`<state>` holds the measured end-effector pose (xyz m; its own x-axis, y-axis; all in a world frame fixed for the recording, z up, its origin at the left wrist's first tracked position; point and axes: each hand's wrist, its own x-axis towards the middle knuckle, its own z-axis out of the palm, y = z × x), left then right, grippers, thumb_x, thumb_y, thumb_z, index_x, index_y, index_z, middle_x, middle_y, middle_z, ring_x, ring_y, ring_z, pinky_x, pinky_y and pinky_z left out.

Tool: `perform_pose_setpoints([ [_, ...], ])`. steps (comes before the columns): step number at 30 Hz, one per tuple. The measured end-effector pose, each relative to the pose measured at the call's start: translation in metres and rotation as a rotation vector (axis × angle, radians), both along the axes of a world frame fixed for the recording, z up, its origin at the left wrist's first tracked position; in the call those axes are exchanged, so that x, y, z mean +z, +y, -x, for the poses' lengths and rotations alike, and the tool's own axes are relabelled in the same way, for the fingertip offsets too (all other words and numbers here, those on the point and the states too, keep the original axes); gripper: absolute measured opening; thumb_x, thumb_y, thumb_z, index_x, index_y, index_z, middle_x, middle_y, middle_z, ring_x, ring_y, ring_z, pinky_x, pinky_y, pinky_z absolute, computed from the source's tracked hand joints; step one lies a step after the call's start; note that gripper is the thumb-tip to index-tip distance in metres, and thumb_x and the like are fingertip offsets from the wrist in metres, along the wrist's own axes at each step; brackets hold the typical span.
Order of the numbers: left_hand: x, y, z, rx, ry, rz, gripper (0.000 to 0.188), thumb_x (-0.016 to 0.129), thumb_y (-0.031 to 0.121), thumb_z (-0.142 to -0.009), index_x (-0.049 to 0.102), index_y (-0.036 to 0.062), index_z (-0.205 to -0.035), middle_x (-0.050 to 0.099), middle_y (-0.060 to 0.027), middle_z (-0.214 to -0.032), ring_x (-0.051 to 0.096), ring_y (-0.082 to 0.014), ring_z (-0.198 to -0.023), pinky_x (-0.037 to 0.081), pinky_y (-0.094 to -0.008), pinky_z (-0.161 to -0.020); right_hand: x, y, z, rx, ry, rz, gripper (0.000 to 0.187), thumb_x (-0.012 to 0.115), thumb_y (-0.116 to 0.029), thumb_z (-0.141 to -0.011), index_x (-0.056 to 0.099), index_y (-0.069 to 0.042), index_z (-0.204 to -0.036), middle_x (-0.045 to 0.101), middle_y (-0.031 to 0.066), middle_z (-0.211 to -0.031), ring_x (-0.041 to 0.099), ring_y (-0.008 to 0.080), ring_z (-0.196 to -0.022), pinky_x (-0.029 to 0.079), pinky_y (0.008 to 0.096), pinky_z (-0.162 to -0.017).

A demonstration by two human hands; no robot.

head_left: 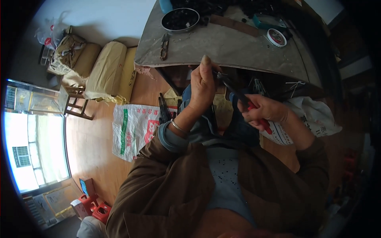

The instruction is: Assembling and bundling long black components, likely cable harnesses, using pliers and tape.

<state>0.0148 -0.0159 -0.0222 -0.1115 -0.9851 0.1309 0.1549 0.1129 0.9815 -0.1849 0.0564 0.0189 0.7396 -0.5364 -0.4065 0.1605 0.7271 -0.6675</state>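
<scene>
My right hand (268,109) is wrapped around a red-handled tool (237,92) with a long dark shaft. The shaft slants up and left, and its metal-looking end lies beside my left hand (203,85). I cannot tell the tool's exact kind. My left hand is closed with the thumb on top, just off the table's near edge; what sits in its fingers is small, dark and mostly hidden. On the table (222,49) a pair of pliers (164,46) with worn brownish handles lies left of my hands.
A round pan (180,20) of small black pieces stands on the table, beside a flat brown bar (233,25) and a round white-rimmed tin (276,37). Black pieces heap at the back. White printed sacks (127,131) lie on the floor; wrapped bundles (106,71) and a wooden stool (77,104) stand left.
</scene>
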Motion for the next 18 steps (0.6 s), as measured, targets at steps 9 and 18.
perform_pose_setpoints([
  [9,0.008,0.009,-0.024,-0.05,-0.001,-0.062,0.071,0.024,0.059,-0.098,0.06,0.0015,-0.078,0.047,0.0002,-0.053,0.043,-0.0071,-0.044,0.03,-0.0218,-0.042,0.003,0.007,-0.011,-0.029,0.373,0.275,0.026,0.058,-0.019,-0.088,0.053,0.002,-0.104,0.061,0.0082,-0.074,0.058,0.0132,-0.052,0.051,0.0267,-0.051],
  [18,0.002,0.009,-0.028,0.02,0.007,-0.108,0.068,0.026,0.055,-0.099,0.06,0.0011,-0.076,0.046,0.0005,-0.052,0.042,-0.0066,-0.045,0.03,-0.0222,-0.043,0.011,-0.015,-0.009,-0.138,0.931,1.486,0.021,0.061,-0.018,-0.087,0.054,0.001,-0.095,0.063,0.0124,-0.081,0.058,0.0146,-0.05,0.048,0.025,-0.049],
])
